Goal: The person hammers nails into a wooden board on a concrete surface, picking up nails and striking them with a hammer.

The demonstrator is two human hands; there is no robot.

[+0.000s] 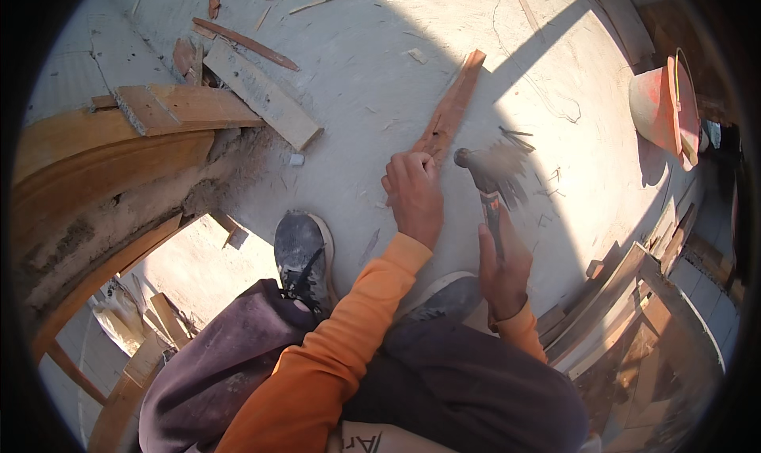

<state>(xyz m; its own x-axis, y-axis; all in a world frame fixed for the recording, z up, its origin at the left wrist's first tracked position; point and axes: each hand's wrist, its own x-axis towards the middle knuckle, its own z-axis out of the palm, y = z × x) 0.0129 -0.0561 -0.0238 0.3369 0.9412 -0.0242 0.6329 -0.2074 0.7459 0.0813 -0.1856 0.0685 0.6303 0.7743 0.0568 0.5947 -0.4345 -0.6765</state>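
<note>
My left hand (415, 194) is closed around the near end of a reddish wooden strip (455, 105), which slants away from me over the concrete floor. The strip looks rough and split near my fingers. To its right, my right hand (504, 260) grips the dark handle of a hammer (489, 200). The hammer's head is raised off to the right of the strip and partly blurred by motion. Several loose nails (516, 133) lie on the floor beyond the hammer, and more are scattered to its right.
Wooden boards (261, 93) and splinters lie at the upper left, beside a curved wooden frame (107, 156). A red bucket (657, 105) stands at the right. Stacked timber (618, 316) fills the lower right. My shoe (303, 251) is left of my left hand.
</note>
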